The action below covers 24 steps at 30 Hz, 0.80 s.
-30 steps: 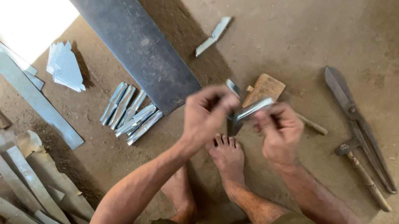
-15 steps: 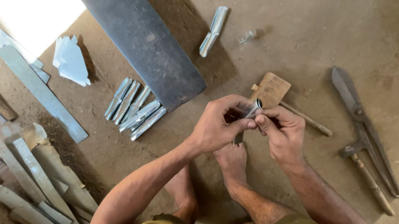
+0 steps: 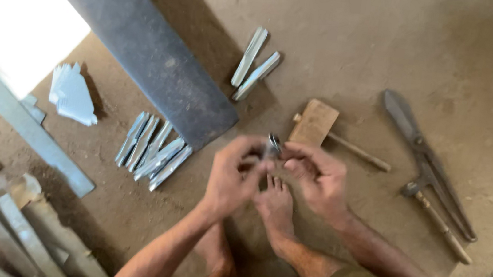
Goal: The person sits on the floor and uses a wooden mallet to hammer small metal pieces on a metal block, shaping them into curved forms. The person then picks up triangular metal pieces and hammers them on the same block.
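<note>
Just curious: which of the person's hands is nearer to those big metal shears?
Right. The right hand lies between the shears and the left hand, which is farther away.

— Views, count: one. Head camera, worn by the seated person, facing straight down at the dirt floor [image 3: 357,40].

— Range?

— Close, at arm's length; forearms enter from the bottom edge. No second view, so nothing is shared.

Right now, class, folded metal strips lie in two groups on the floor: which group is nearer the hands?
The fanned bunch of strips, just beside the left hand at the dark slab's lower end. The other pair lies farther off, above the wooden mallet.
</note>
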Available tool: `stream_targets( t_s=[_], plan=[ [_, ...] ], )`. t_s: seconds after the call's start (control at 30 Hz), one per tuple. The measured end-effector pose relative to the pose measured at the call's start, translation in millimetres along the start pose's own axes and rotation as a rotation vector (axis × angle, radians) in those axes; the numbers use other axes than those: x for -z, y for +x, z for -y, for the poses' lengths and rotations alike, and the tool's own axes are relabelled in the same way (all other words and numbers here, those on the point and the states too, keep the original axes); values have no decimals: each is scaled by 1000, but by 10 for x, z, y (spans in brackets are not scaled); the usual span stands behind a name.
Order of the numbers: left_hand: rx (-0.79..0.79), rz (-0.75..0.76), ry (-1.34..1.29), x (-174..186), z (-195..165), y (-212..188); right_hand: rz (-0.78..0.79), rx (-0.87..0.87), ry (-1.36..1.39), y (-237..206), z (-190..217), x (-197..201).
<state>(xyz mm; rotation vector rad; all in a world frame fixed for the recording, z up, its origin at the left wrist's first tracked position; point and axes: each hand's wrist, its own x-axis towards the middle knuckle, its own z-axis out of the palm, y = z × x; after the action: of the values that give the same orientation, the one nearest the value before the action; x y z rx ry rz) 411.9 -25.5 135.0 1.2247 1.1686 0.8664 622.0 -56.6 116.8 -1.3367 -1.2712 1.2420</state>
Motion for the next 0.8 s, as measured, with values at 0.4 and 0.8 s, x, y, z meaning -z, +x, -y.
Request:
stream_targets(
  t_s=[0.4, 0.8],
  plan=[
    [96, 163, -72, -41, -149, -94, 149, 25, -29, 37, 190, -79],
    [-11, 17, -281, -47, -325, -112, -64, 82, 182, -24, 270, -54]
  ],
)
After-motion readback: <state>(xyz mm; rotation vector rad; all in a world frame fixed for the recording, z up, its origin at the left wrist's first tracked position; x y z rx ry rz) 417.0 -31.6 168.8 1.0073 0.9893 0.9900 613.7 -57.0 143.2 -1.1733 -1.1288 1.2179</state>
